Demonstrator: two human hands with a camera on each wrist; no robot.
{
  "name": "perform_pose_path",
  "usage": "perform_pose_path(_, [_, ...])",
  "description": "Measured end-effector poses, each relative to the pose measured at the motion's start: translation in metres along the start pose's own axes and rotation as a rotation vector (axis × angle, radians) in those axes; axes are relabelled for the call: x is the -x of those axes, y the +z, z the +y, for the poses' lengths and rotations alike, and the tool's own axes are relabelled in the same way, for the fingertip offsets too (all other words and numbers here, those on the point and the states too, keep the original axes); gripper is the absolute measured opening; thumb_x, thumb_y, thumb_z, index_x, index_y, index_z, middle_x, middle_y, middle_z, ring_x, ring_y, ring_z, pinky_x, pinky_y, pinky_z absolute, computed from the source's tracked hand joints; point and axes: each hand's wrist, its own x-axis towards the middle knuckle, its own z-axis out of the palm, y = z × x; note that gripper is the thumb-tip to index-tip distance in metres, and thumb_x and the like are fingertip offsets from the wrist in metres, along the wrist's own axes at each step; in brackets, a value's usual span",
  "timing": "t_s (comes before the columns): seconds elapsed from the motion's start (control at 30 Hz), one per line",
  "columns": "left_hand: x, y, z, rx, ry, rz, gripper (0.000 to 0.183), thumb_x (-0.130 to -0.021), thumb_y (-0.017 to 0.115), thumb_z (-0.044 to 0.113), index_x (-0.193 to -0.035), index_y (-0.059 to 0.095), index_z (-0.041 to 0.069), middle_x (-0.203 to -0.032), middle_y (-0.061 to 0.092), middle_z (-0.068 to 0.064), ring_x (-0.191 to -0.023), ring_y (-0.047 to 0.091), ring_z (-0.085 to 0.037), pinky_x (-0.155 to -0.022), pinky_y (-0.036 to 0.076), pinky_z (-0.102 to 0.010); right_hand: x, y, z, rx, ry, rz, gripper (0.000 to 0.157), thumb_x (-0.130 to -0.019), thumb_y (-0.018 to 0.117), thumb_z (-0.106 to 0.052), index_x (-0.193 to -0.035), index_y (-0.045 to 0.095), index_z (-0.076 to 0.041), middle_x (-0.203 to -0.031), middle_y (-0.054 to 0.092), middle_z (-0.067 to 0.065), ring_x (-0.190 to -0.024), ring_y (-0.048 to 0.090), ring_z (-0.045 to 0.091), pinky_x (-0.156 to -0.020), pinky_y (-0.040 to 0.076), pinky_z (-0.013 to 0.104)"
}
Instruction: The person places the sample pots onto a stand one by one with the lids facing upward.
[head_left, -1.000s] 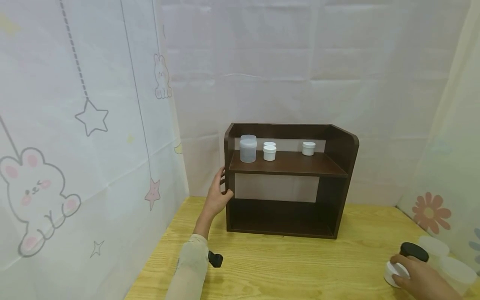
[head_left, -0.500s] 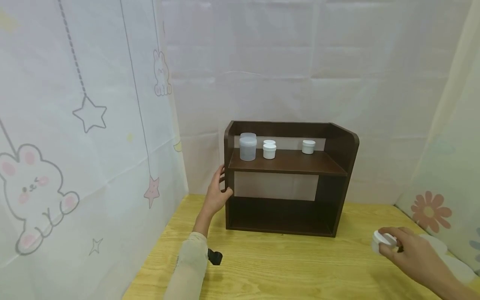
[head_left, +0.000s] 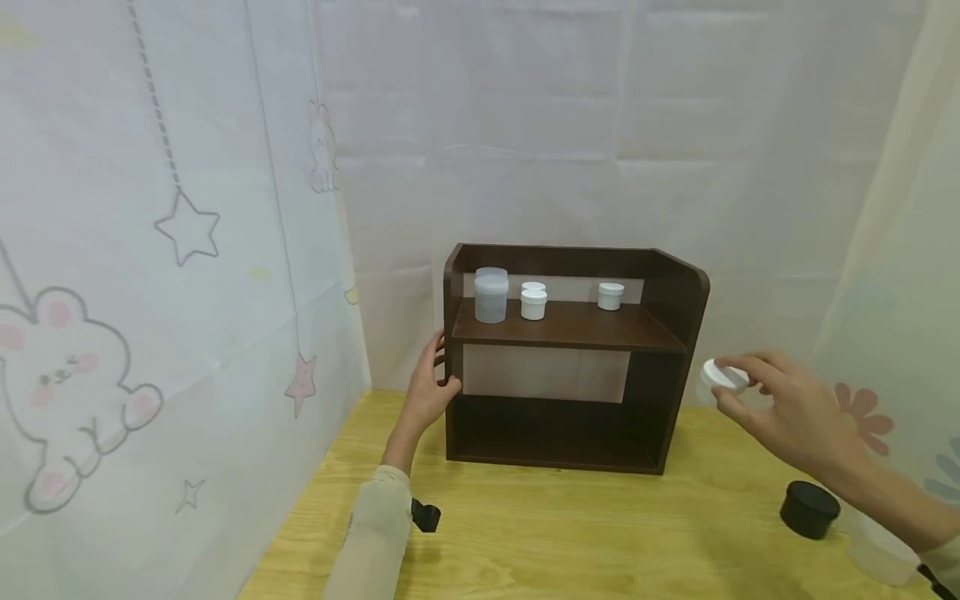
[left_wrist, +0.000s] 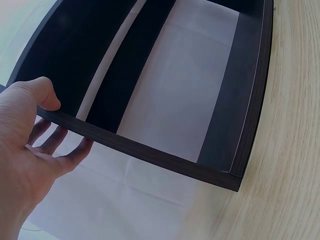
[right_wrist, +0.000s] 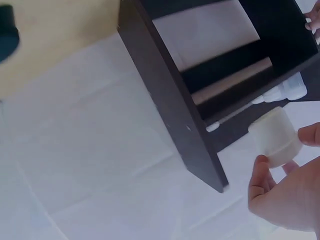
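Note:
My left hand (head_left: 426,398) grips the left side panel of a dark brown two-tier shelf (head_left: 573,329). In the left wrist view, its thumb (left_wrist: 49,95) lies on the inner face and its fingers on the outer. To the right of the shelf, my right hand (head_left: 795,417) holds up a white lidded jar (head_left: 722,379), pinched between thumb and fingers. On the upper tier stand a translucent jar (head_left: 491,302) with another behind it at the left, a small white jar (head_left: 533,305) with a second behind, and one more white jar (head_left: 611,297) toward the right.
A black-lidded jar (head_left: 810,510) and a translucent container (head_left: 881,550) stand on the yellow wood-grain table (head_left: 540,542) at the right, partly below my right forearm. Behind the shelf hangs a pale cloth backdrop (head_left: 525,125), with printed cloth (head_left: 187,333) on the left.
My right hand has lifted the white jar off the table among the other containers and carried it up and left toward the shelf. My left hand keeps its grip on the side panel.

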Motion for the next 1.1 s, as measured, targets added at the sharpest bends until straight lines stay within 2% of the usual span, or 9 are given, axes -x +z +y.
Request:
perform_pose_path(0.1, [0.001,-0.002,0.001,0.007,0.003,0.002,0.09,-0.09,0.059,-0.004,-0.162,0.022,0.035,-0.159,0.032,0.0,-0.136,0.042,-0.031,-0.094,0.051,-0.05,-0.025,0.001,-0.007,0.005,-0.078,0.028,0.048,-0.075,0.084,-0.003,-0.121,0.072,-0.005,-0.114,0.065,0.006,-0.085,0.056,0.017,-0.07,0.042,0.014])
perform_pose_path(0.2, [0.002,-0.002,0.0,0.018,0.001,0.004,0.09,-0.09,0.06,-0.006,-0.161,0.024,0.036,-0.158,0.033,0.002,-0.135,0.042,-0.03,-0.094,0.051,-0.05,-0.046,0.007,-0.01,0.006,-0.128,0.02,0.048,-0.076,0.084,-0.003,-0.122,0.07,-0.004,-0.117,0.064,0.008,-0.086,0.059,0.02,-0.068,0.042,0.014])
perform_pose_path(0.3, [0.002,-0.003,-0.002,0.029,0.012,0.0,0.09,-0.09,0.06,-0.008,-0.161,0.025,0.035,-0.158,0.034,0.001,-0.135,0.043,-0.031,-0.093,0.051,-0.051,-0.066,0.015,-0.012,-0.012,-0.117,-0.018,0.043,-0.08,0.082,-0.003,-0.121,0.069,-0.003,-0.117,0.064,0.011,-0.085,0.06,0.023,-0.065,0.045,0.02])
perform_pose_path(0.4, [0.002,-0.003,-0.004,0.04,0.029,0.003,0.089,-0.09,0.06,-0.008,-0.161,0.026,0.034,-0.158,0.034,-0.001,-0.134,0.043,-0.032,-0.091,0.051,-0.054,-0.088,0.024,-0.013,-0.054,-0.04,-0.092,0.038,-0.087,0.078,-0.006,-0.123,0.067,-0.001,-0.118,0.063,0.017,-0.086,0.063,0.027,-0.067,0.051,0.031])
perform_pose_path(0.5, [0.002,-0.004,-0.004,0.046,0.04,0.011,0.089,-0.09,0.06,-0.009,-0.161,0.026,0.034,-0.157,0.035,-0.001,-0.134,0.044,-0.032,-0.091,0.051,-0.054,-0.109,0.035,-0.013,-0.107,0.101,-0.17,0.035,-0.095,0.071,-0.013,-0.126,0.065,0.001,-0.119,0.062,0.022,-0.091,0.065,0.033,-0.07,0.054,0.04])
perform_pose_path(0.63, [0.002,-0.004,-0.003,0.032,0.04,0.008,0.09,-0.09,0.06,-0.006,-0.161,0.025,0.036,-0.157,0.035,0.002,-0.134,0.044,-0.028,-0.091,0.052,-0.048,-0.132,0.053,-0.009,-0.168,0.293,-0.21,0.038,-0.099,0.066,-0.021,-0.128,0.062,0.003,-0.119,0.063,0.026,-0.099,0.064,0.038,-0.071,0.052,0.042])
perform_pose_path(0.7, [0.001,-0.002,-0.001,0.033,0.042,0.004,0.09,-0.089,0.06,-0.006,-0.161,0.024,0.035,-0.157,0.035,0.001,-0.134,0.045,-0.029,-0.09,0.053,-0.047,-0.141,0.065,-0.004,-0.177,0.353,-0.209,0.04,-0.099,0.066,-0.023,-0.128,0.061,0.005,-0.119,0.063,0.027,-0.101,0.063,0.038,-0.072,0.05,0.042])
perform_pose_path(0.9, [0.001,0.007,0.001,0.039,0.058,0.016,0.09,-0.087,0.06,-0.005,-0.161,0.027,0.033,-0.157,0.036,-0.002,-0.132,0.046,-0.033,-0.087,0.054,-0.046,-0.157,0.093,0.015,-0.139,0.398,-0.207,0.04,-0.098,0.063,-0.018,-0.125,0.061,0.011,-0.124,0.06,0.033,-0.101,0.059,0.04,-0.08,0.051,0.05])
perform_pose_path(1.1, [-0.001,0.015,0.004,0.06,0.075,0.017,0.09,-0.088,0.061,-0.006,-0.16,0.028,0.035,-0.155,0.038,-0.001,-0.13,0.047,-0.033,-0.086,0.054,-0.046,-0.166,0.102,0.038,-0.075,0.456,-0.261,0.041,-0.098,0.061,-0.017,-0.125,0.061,0.014,-0.123,0.059,0.035,-0.091,0.059,0.037,-0.07,0.051,0.043])
